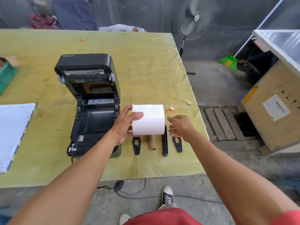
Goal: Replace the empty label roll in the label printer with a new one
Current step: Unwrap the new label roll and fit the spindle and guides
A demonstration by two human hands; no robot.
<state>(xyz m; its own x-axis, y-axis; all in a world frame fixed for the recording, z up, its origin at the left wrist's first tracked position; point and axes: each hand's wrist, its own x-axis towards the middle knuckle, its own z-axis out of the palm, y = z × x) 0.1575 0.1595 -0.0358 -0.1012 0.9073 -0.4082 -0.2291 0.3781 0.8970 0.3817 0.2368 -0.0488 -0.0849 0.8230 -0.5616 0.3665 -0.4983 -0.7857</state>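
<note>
Above the yellow counter (146,59), beside the open label printer (90,104), the left hand (123,125) grips the new label roll (148,120), the right hand (180,127) spread empty; threading the spindle (165,142) likely comes next.

We are standing on a grey concrete floor (215,88) by a big table with a yellow-green cloth (146,62). A tall round metal fan (194,17) is standing near the grey wall (146,12). A brown wooden crate (276,108) is sitting at the right.
</note>
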